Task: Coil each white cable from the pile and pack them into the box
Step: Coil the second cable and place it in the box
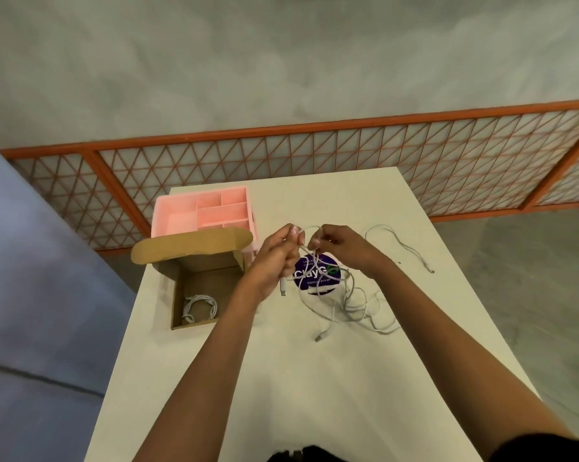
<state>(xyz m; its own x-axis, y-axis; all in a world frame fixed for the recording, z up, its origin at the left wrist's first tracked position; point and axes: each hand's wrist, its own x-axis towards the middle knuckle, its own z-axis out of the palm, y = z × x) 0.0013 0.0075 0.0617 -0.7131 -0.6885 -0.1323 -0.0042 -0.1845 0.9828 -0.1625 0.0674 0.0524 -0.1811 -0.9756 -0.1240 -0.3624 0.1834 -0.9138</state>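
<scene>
Soft, even light, moderately bright, no glare. White bench (314, 378) top slightly washed out, with only faint shadows. Cardboard box (195, 288) interior is shaded. Wide-angle distortion bows the orange railing (314, 126) and stretches the edges. Overall soft focus, fine detail smeared.

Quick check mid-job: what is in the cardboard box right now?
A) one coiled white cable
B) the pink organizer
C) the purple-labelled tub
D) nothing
A: a single coiled white cable lies on the floor of the open cardboard box; nothing else shows inside it.
</scene>
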